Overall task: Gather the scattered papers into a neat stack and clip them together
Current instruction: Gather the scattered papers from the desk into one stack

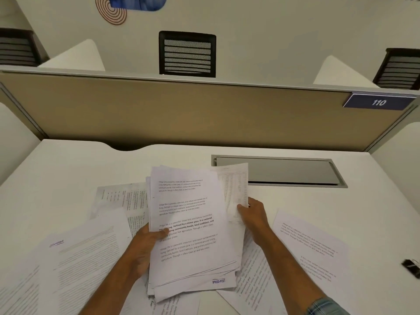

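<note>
My left hand (145,244) grips a loose stack of printed papers (193,233) by its left edge, thumb on the top sheet, holding it above the desk. My right hand (254,214) pinches the lower corner of a sheet with a table printed on it (236,185), just right of the stack. More sheets lie scattered on the white desk (75,164): several at the left (86,253), one behind the stack (122,198), one at the right (311,244), others under my forearms. A black binder clip (412,268) lies at the right edge of the view.
A grey cable hatch (284,170) is set into the desk behind my right hand. A tan partition (181,110) with a "110" tag (378,102) closes off the back. Black chairs (187,54) stand beyond it.
</note>
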A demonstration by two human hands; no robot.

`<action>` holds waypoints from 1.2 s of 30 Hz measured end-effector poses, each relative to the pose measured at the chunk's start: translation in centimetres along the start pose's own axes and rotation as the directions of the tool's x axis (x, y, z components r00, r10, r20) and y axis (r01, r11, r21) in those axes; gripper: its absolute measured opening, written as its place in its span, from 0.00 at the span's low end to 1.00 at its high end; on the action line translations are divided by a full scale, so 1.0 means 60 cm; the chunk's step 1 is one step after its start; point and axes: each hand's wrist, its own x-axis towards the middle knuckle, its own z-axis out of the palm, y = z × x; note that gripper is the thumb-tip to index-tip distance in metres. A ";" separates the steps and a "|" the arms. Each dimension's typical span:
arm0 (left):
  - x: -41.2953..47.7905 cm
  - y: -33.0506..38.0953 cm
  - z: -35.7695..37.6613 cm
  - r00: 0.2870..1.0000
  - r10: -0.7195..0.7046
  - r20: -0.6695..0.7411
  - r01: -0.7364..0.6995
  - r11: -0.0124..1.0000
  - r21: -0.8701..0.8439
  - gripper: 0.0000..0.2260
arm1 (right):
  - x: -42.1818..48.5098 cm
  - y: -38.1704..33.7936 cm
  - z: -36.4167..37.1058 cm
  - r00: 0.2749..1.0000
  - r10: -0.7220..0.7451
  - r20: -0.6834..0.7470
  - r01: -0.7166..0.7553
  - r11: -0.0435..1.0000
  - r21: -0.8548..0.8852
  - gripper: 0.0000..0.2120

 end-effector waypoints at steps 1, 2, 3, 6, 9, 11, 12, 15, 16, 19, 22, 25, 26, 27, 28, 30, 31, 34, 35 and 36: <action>-0.006 0.003 -0.001 1.000 -0.006 0.016 0.007 1.000 -0.020 0.19 | -0.004 0.000 -0.012 0.999 -0.003 0.032 0.002 1.000 0.024 0.15; -0.013 0.006 -0.003 0.999 -0.011 0.032 0.012 0.999 -0.041 0.19 | -0.007 0.001 -0.024 0.998 0.002 0.069 -0.006 0.998 0.063 0.15; -0.020 0.010 -0.004 0.999 -0.012 0.046 0.015 0.998 -0.068 0.20 | -0.012 0.000 -0.038 0.994 0.021 0.107 -0.032 0.994 0.105 0.14; -0.039 0.024 0.001 0.997 -0.006 0.075 0.017 0.991 -0.135 0.18 | -0.029 -0.002 -0.075 0.972 0.074 0.224 -0.114 0.979 0.170 0.12; -0.057 0.031 0.017 0.993 -0.012 0.115 0.028 0.989 -0.143 0.18 | -0.050 -0.005 -0.087 0.941 0.080 0.328 -0.141 0.976 0.164 0.10; -0.065 0.029 0.022 0.989 -0.030 0.144 0.048 0.991 -0.127 0.18 | -0.065 -0.006 -0.080 0.930 0.069 0.361 -0.136 0.977 0.163 0.09; -0.069 0.026 0.023 0.988 -0.036 0.149 0.055 0.991 -0.124 0.19 | -0.075 -0.006 -0.075 0.927 0.060 0.369 -0.129 0.978 0.167 0.09; -0.081 0.018 0.019 0.994 -0.006 0.109 0.018 0.994 -0.112 0.19 | -0.100 0.000 -0.063 0.922 0.046 0.384 -0.114 0.981 0.157 0.07; -0.086 0.014 0.016 0.995 0.004 0.098 0.007 0.995 -0.105 0.19 | -0.107 0.005 -0.059 0.918 0.049 0.394 -0.113 0.983 0.142 0.06; -0.107 0.002 0.012 0.995 -0.046 0.092 0.053 0.996 -0.070 0.19 | -0.127 0.018 -0.048 0.899 0.068 0.433 -0.110 0.991 0.071 0.09; -0.123 -0.010 0.006 0.996 -0.069 0.047 0.072 0.995 -0.072 0.16 | -0.141 0.025 -0.043 0.898 0.082 0.433 -0.126 0.989 0.074 0.09; -0.131 -0.020 -0.005 0.999 -0.046 -0.007 0.045 0.992 -0.121 0.15 | -0.134 0.040 -0.052 0.989 -0.001 0.146 0.012 0.997 -0.072 0.10; -0.133 -0.022 -0.010 0.999 -0.031 -0.023 0.028 0.990 -0.137 0.14 | -0.127 0.047 -0.059 0.997 -0.076 0.014 0.077 0.966 -0.247 0.13; -0.135 -0.025 -0.017 0.999 -0.018 -0.037 0.012 0.988 -0.154 0.13 | -0.121 0.055 -0.067 0.987 -0.152 -0.055 0.114 0.897 -0.427 0.18; -0.136 -0.026 -0.022 0.998 -0.009 -0.058 0.000 0.986 -0.164 0.13 | -0.117 0.060 -0.076 0.981 -0.183 -0.060 0.117 0.815 -0.568 0.23; -0.137 -0.027 -0.034 0.996 -0.001 -0.087 -0.016 0.982 -0.186 0.14 | -0.111 0.063 -0.087 0.992 -0.124 -0.002 0.080 0.654 -0.752 0.35; -0.137 -0.028 -0.039 0.996 0.001 -0.093 -0.020 0.978 -0.206 0.15 | -0.108 0.065 -0.089 0.996 -0.093 0.019 0.070 0.583 -0.809 0.40; -0.138 -0.031 -0.045 0.996 -0.004 -0.092 -0.021 0.963 -0.270 0.19 | -0.101 0.063 -0.093 0.999 -0.041 0.028 0.044 0.489 -0.871 0.47; -0.139 -0.032 -0.044 0.996 -0.008 -0.087 -0.018 0.957 -0.288 0.20 | -0.097 0.062 -0.095 0.999 -0.031 0.034 0.045 0.472 -0.881 0.48; -0.143 -0.031 -0.041 0.997 -0.011 -0.076 -0.013 0.952 -0.307 0.20 | -0.094 0.060 -0.097 0.999 -0.022 0.043 0.048 0.451 -0.891 0.48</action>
